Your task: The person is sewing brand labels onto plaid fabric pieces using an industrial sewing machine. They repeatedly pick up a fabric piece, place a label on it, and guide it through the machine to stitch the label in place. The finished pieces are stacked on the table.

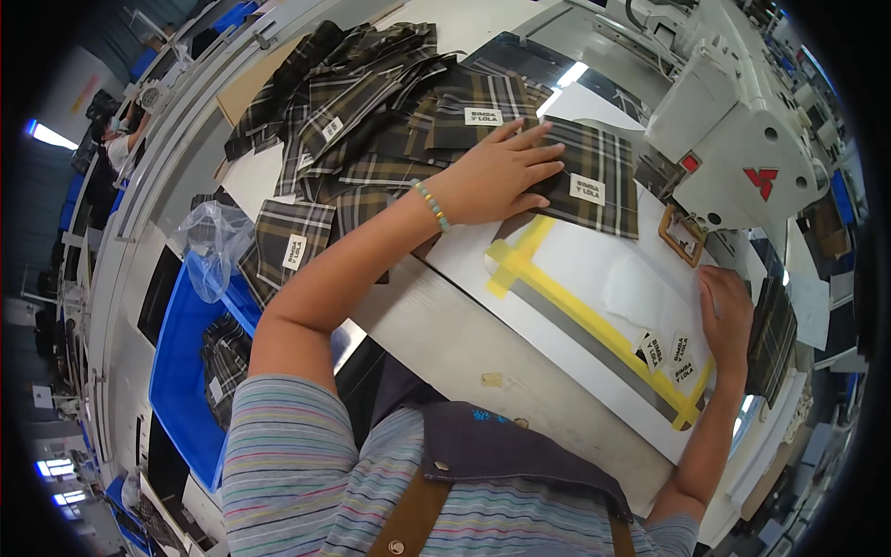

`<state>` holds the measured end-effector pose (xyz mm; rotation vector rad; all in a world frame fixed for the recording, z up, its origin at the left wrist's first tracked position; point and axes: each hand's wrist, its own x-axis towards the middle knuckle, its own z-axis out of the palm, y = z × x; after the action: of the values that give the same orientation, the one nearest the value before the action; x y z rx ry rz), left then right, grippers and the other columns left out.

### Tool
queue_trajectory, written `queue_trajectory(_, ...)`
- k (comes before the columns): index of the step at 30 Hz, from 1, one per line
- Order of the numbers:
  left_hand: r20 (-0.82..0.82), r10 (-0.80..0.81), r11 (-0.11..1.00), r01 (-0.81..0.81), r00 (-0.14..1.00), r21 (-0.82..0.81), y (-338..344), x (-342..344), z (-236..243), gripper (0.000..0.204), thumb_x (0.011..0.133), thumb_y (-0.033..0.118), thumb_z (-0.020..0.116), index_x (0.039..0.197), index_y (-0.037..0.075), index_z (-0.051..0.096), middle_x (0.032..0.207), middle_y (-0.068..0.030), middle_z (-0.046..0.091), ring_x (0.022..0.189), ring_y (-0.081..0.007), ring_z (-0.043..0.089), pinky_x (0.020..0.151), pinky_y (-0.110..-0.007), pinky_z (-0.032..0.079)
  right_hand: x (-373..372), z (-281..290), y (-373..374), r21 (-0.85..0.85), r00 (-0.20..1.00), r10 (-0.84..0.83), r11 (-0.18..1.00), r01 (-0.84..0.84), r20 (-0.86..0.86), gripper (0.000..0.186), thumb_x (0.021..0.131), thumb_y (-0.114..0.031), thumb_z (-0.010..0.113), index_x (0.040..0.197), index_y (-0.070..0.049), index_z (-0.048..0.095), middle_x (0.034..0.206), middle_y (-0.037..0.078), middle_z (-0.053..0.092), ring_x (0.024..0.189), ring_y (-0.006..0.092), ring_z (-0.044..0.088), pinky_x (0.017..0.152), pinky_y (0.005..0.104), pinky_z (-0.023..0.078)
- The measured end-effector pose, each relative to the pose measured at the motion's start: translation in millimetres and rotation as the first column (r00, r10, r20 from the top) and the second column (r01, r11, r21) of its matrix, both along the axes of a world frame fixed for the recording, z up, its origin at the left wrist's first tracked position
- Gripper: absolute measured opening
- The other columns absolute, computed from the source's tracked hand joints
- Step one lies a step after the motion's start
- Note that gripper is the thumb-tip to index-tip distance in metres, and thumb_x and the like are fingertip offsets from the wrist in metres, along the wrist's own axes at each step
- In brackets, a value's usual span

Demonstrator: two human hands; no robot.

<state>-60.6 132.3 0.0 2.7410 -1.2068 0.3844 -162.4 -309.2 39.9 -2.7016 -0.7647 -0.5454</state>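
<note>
Plaid cloth (613, 167), upper right of centre, is touched by the left hand (501, 176), fingers spread; whether the right hand's (726, 311) fingers grip cannot be told. Probably light, floppy; best held by edges.

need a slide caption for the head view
Left grip spread over labelled plaid fabric; right grip by a yellow-taped white surface near a white machine.

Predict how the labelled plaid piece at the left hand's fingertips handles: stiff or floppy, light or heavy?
The plaid piece is probably floppy: similar pieces in the pile bend and overlap loosely. Likely light, since it looks like thin cloth. Pushed, it may slide, as the white surface by its lower edge looks smooth.
</note>
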Motion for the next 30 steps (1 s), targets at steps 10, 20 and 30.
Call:
queue_trajectory(10,-0.052,0.853,0.506,-0.847,0.519,-0.161,228,-128,-70,0.072,0.096,0.042,0.079,0.153,0.004,0.058,0.166,-0.019,0.049,0.153,-0.0403,0.042,0.122,-0.056,0.035,-1,-1,-2,0.005,0.998,0.036,0.999,-0.036,-0.049,0.017,0.096,0.002,0.07,0.113,0.004,0.073,0.115,0.016,0.076,0.103,0.0354,0.072,0.091,0.0414,0.058)
queue_trajectory(20,0.121,0.899,0.415,-0.728,0.421,-0.546,304,-88,-28,0.017,0.097,-0.007,0.062,0.111,0.001,0.067,0.109,-0.0168,0.069,0.101,-0.0377,0.07,0.091,-0.044,0.055,-3,-2,13,0.048,0.991,0.121,0.992,-0.119,-0.062,0.013,0.09,0.001,0.073,0.103,0.003,0.073,0.107,0.016,0.076,0.097,0.0366,0.072,0.085,0.0442,0.058)
queue_trajectory(30,0.345,0.752,0.653,-0.565,0.562,-0.504,279,102,114,0.05,0.097,0.027,0.076,0.142,0.01,0.061,0.142,-0.0194,0.062,0.13,-0.0412,0.061,0.108,-0.054,0.047,-2,0,10,0.047,0.993,0.095,0.995,-0.092,-0.074,0.01,0.09,-0.002,0.073,0.099,0.002,0.073,0.103,0.016,0.076,0.093,0.038,0.072,0.082,0.0456,0.058)
